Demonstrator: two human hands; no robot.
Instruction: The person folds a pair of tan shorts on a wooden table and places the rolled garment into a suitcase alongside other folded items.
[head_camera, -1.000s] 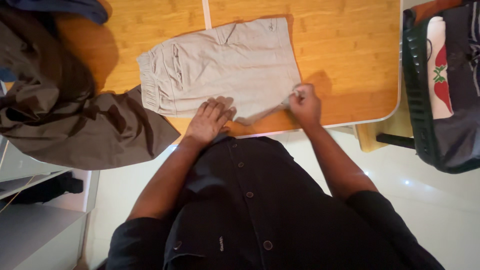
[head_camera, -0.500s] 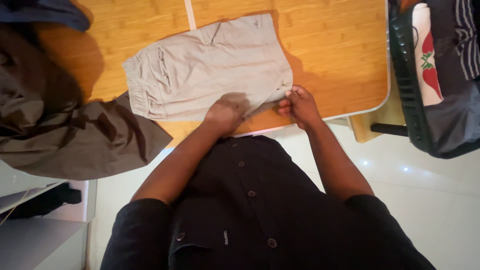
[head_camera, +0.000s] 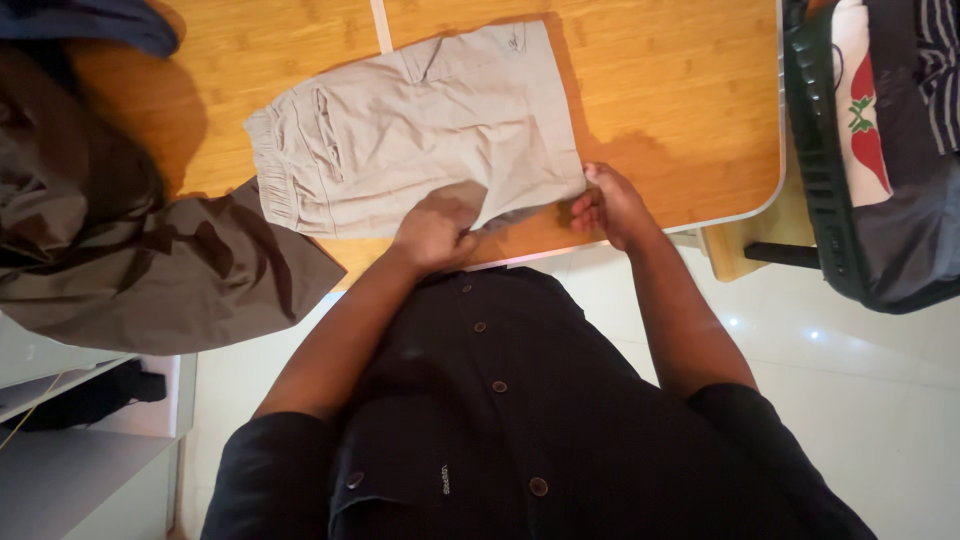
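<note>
A pair of beige shorts (head_camera: 420, 130) lies flat on the wooden worktop (head_camera: 660, 90), folded lengthwise so that 1 leg covers the other, with the elastic waistband to the person's left and the leg hems to the right. The near edge of the shorts runs close to the worktop's front edge.

The left hand (head_camera: 435, 228) sits at the middle of that near edge, fingers curled shut around a lifted fold of the fabric. The right hand (head_camera: 608, 205) is at the near right corner, at the hem; its fingers are closed in a pinch on the corner of the cloth, with the thumb on top.

Judging by the grip, the step in hand looks like straightening the near edge of the shorts and gathering it for a fold. The next move seems to call for both hands to lift together and keep the cloth taut between them, so the layers stay lined up and the hem does not slip toward the worktop's edge.

A dark brown garment (head_camera: 150, 250) is heaped on the left end of the worktop and hangs over its front, its edge just beside the waistband. A blue cloth (head_camera: 90, 20) shows at the top left corner. To the right, well apart from the shorts, a dark basket (head_camera: 830, 170) holds folded clothes, among them a white piece with a red and green print.
</note>
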